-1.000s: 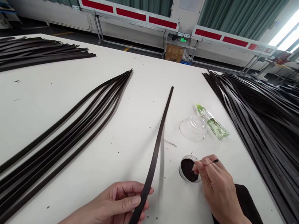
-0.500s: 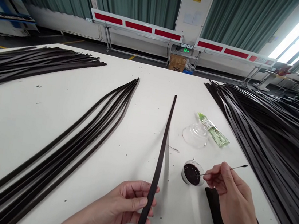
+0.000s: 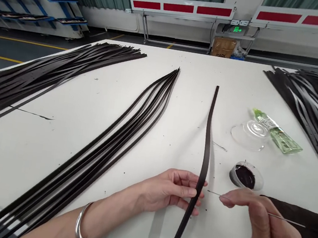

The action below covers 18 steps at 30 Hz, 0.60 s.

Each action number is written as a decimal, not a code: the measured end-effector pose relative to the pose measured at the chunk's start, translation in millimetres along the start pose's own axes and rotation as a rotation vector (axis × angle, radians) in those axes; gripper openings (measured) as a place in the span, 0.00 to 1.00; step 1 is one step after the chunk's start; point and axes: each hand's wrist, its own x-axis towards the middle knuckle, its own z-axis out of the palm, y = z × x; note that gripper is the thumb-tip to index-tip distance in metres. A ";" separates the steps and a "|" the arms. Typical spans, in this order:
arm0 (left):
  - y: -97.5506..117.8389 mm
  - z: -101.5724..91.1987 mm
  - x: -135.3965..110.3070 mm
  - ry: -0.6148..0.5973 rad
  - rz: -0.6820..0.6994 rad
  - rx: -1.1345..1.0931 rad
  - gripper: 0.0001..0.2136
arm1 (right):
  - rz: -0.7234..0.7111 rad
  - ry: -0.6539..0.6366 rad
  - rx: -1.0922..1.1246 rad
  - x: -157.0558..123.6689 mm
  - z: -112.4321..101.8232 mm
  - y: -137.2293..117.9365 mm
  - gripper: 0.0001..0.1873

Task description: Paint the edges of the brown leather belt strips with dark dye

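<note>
My left hand (image 3: 169, 192) holds a long, narrow dark leather strap (image 3: 207, 148) upright between thumb and fingers, and the strap curves slightly. My right hand (image 3: 274, 232) pinches a thin metal stick (image 3: 286, 217), whose tip points left towards the strap without touching it. Just above that hand stands a small round pot (image 3: 234, 175) of dark glossy liquid. The stick is clear of the pot. A silver bangle (image 3: 80, 227) circles my left wrist.
A clear plastic lid (image 3: 250, 134) and a green-labelled tube (image 3: 280, 135) lie on the white table (image 3: 212, 71). Stacks of dark straps lie left (image 3: 66, 66), centre (image 3: 123, 120) and right (image 3: 311, 96). Black cloth (image 3: 307, 216) lies under my right hand.
The view has swung left. My right hand has drawn the stick out from over the pot and moved towards the strap. The strap now bends more.
</note>
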 end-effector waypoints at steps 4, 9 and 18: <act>-0.4 1.6 0.7 0.013 -0.001 -0.020 0.13 | -0.239 -0.099 -0.038 0.1 3.4 6.9 0.14; 0.5 1.9 0.9 0.018 -0.013 -0.026 0.13 | -0.273 -0.141 -0.120 1.4 0.7 11.5 0.14; -0.1 1.2 1.1 0.006 -0.004 -0.027 0.14 | -0.241 -0.168 -0.170 0.4 1.8 14.0 0.13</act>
